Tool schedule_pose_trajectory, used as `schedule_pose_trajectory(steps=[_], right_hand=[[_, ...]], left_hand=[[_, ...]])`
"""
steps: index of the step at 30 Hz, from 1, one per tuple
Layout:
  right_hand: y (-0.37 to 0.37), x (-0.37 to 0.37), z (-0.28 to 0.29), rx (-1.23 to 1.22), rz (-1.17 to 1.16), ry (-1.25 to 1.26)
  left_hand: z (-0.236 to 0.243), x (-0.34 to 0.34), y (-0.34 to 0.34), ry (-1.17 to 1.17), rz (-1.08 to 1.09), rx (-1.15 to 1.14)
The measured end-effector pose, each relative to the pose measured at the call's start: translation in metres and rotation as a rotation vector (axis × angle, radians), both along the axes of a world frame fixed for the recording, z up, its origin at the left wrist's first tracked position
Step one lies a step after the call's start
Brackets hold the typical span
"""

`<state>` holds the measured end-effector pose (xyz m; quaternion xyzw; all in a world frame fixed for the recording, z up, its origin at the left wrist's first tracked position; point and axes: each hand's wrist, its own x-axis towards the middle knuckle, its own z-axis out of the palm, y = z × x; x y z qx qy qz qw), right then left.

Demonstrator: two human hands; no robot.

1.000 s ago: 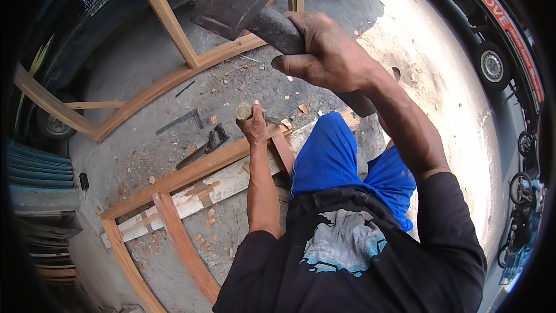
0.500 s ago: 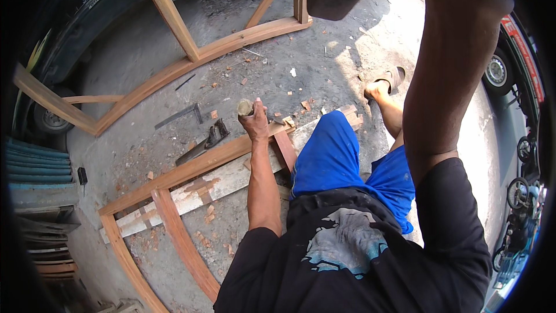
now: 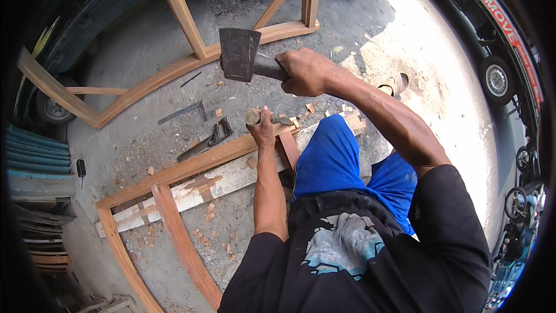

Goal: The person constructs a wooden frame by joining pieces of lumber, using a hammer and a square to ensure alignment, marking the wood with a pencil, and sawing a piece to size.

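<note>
My right hand (image 3: 307,72) is closed round the dark handle of a hatchet (image 3: 239,55), whose broad, flat head is raised above the floor and slightly left of my left hand. My left hand (image 3: 263,130) grips a chisel (image 3: 253,117), its round, pale handle end upward. The chisel's blade (image 3: 283,120) points right, by the end of a reddish-brown wooden frame (image 3: 191,169). Whether the blade tip touches the wood cannot be made out. A small wood chip (image 3: 294,122) sits beside the tip. Under the frame lies a white-stained plank (image 3: 191,202).
A handsaw (image 3: 204,139) and a metal square (image 3: 184,112) lie on the floor beyond the frame, among scattered wood chips. Another wooden frame (image 3: 153,88) stands farther off, near a dark vehicle. My knee in blue shorts (image 3: 330,150) rests close to the frame's right end.
My right arm has swung down and forward from high at the upper right, bringing the hatchet over toward the chisel. My left hand stays at nearly the same spot on the frame.
</note>
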<state>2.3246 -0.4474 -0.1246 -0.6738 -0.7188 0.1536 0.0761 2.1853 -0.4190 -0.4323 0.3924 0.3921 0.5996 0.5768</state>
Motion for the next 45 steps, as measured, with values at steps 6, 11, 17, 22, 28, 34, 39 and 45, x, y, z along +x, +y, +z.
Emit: schedule_pose_trajectory(steps=[6, 11, 17, 22, 28, 34, 39, 45], right_hand=[[0.008, -0.057, 0.159, 1.119, 0.199, 0.424], [0.003, -0.074, 0.061, 0.768, 0.196, 0.381], [-0.017, 0.007, -0.055, -0.261, -0.034, -0.192], [-0.014, -0.005, 0.02, 0.034, -0.034, 0.063], [0.012, -0.077, 0.123, 1.2, 0.177, 0.566], [-0.019, -0.013, -0.074, -0.256, 0.062, -0.14], [-0.026, -0.002, -0.032, -0.2, -0.103, 0.079], [-0.02, -0.039, 0.033, 0.456, -0.032, 0.343]], left_hand=[[0.017, 0.017, 0.007, 0.002, -0.094, -0.036], [0.016, 0.015, 0.004, 0.199, -0.186, -0.011], [-0.008, 0.018, -0.001, 0.159, -0.055, 0.102], [0.003, 0.007, 0.001, -0.019, -0.069, -0.03], [-0.016, 0.017, -0.009, 0.06, -0.043, 0.034], [-0.018, 0.021, 0.001, 0.048, -0.153, -0.016], [-0.001, 0.016, -0.004, 0.071, -0.057, 0.045], [-0.017, 0.022, 0.0, -0.172, -0.173, -0.021]])
